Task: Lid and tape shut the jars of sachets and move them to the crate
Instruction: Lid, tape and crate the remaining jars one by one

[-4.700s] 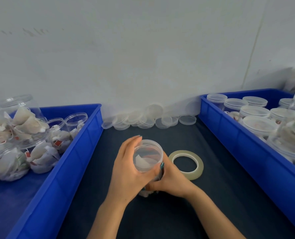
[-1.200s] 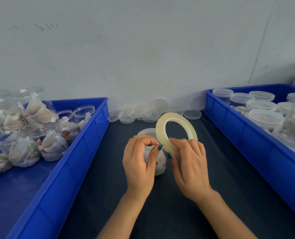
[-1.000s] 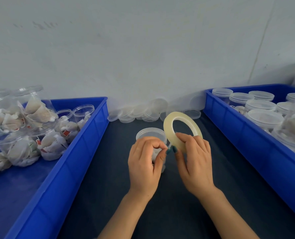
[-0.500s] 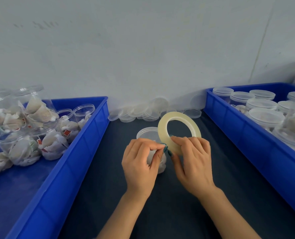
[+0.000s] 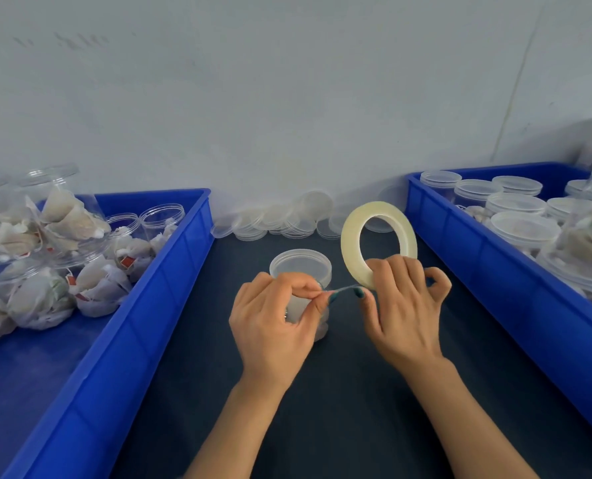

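A clear lidded jar [image 5: 299,267] of sachets stands upright on the dark mat between two blue crates. My right hand [image 5: 401,312] holds a pale tape roll [image 5: 351,242] upright by its lower rim, just right of the jar. My left hand [image 5: 274,323] is in front of the jar and pinches the free tape end [image 5: 341,289], a short strip stretched between the two hands. The lower part of the jar is hidden behind my left hand.
The left blue crate [image 5: 122,340] holds open jars of sachets [image 5: 46,271]. The right blue crate [image 5: 495,271] holds lidded jars [image 5: 522,229]. Loose clear lids [image 5: 280,219] lie along the wall behind the jar.
A few seconds ago both hands held the jar with the roll flat on the mat. Since then my right hand lifted the roll, and my left hand has pulled a short strip free.
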A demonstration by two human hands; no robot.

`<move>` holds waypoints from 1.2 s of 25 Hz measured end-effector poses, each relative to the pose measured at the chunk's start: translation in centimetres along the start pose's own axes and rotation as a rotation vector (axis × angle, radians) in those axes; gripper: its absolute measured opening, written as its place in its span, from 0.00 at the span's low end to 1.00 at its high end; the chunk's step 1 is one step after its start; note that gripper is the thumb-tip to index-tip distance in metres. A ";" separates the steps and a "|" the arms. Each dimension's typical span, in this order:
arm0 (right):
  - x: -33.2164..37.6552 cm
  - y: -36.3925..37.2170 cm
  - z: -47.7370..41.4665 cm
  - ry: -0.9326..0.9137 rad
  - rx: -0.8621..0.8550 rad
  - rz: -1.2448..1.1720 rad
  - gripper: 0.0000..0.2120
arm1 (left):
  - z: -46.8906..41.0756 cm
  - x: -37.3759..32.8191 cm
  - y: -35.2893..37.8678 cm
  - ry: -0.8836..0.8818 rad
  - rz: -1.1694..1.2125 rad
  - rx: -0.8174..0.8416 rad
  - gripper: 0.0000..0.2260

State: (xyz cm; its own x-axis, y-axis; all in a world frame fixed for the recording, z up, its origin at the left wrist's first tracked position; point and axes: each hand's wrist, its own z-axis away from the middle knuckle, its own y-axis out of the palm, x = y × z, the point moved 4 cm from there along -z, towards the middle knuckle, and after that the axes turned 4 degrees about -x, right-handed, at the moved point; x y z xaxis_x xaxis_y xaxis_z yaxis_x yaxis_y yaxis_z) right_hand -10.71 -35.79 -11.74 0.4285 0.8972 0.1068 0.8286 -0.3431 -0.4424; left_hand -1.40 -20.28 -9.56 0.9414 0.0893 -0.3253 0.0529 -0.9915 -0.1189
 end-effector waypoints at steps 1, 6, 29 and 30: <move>-0.3 0.2 0.0 0.010 0.016 0.009 0.16 | -0.3 0.4 -0.3 -0.044 0.000 0.002 0.07; -2.0 0.7 -0.2 0.112 0.068 0.053 0.24 | -0.6 1.4 -1.7 -0.177 0.042 0.076 0.09; -0.8 2.4 -0.2 0.242 0.237 0.015 0.32 | 0.8 6.4 -2.8 -0.565 -0.027 0.106 0.12; -0.7 2.5 -0.2 0.243 0.248 0.014 0.32 | 0.8 6.5 -2.4 -0.572 -0.036 0.114 0.12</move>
State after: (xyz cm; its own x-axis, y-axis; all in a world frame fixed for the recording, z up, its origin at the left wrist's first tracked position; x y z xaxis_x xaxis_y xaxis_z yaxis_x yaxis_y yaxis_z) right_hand -8.86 -37.35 -12.69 0.5369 0.7903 0.2952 0.7222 -0.2497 -0.6450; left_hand 4.30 -17.20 -12.13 0.6081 0.1912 -0.7705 0.0153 -0.9732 -0.2294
